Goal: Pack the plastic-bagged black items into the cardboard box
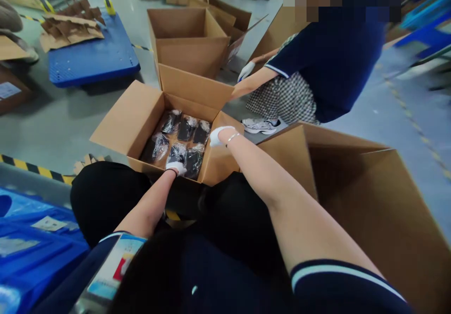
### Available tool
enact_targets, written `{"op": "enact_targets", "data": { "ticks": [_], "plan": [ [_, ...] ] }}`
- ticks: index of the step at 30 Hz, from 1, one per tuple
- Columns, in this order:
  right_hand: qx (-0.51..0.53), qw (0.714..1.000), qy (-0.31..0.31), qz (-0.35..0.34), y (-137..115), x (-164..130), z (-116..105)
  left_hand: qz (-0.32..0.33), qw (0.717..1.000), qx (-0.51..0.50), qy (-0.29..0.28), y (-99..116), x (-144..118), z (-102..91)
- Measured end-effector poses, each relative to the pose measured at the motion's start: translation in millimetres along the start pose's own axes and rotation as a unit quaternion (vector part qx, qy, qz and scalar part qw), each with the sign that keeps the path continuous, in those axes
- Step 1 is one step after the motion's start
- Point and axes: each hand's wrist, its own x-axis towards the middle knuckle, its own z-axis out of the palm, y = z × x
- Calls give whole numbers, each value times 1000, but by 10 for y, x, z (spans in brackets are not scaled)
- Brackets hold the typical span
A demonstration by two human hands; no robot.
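Observation:
An open cardboard box point(112, 121) stands before my knees with its flaps folded out. Inside lie several black items wrapped in clear plastic, in two rows on brown cardboard. My left hand point(176, 167), in a white glove, is closed at the near side of the box on a plastic-wrapped black item point(177, 152) in the front row. My right hand point(220, 136), also gloved in white, is at the box's right side, over the inner edge of the right flap point(222, 156). Its fingers are blurred and partly hidden, so their grip does not show.
A co-worker point(331, 65) crouches at the right, one arm reaching toward the box's back flap. Large open cartons stand behind point(190, 51) and at my right point(369, 201). A blue platform cart point(95, 65) is at the far left, blue plastic crates point(38, 243) at the near left.

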Motion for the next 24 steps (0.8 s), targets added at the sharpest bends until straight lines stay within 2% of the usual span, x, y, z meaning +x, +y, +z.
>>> {"op": "enact_targets", "data": {
  "ticks": [2, 4, 6, 9, 12, 14, 16, 18, 24],
  "plan": [
    [42, 999, -15, 10, -55, 259, 1, -44, 998, -4, 34, -72, 28, -89],
    [129, 991, -26, 14, -137, 457, 207, -96, 994, -10, 55, -177, 78, -175],
    [172, 983, -61, 25, -260, 558, 596, -136, 989, -23, 45, -283, 153, -241],
    [189, 976, -86, 67, -514, 568, 1311, -148, 987, -53, -19, -375, 301, -252],
    [180, 972, -68, 134, -773, 556, 1894, -158, 984, -58, -62, -359, 443, -140],
    [165, 972, -30, 163, -883, 588, 2130, -178, 982, -41, -54, -306, 504, -32],
    [164, 972, 6, 169, -920, 658, 2243, -192, 981, -18, -35, -234, 536, 61],
    [177, 968, 17, 175, -897, 749, 2259, -199, 980, 5, -25, -156, 553, 116],
    [220, 956, -27, 193, -768, 937, 2156, -234, 972, -15, -31, -32, 652, 120]
  ]
}}
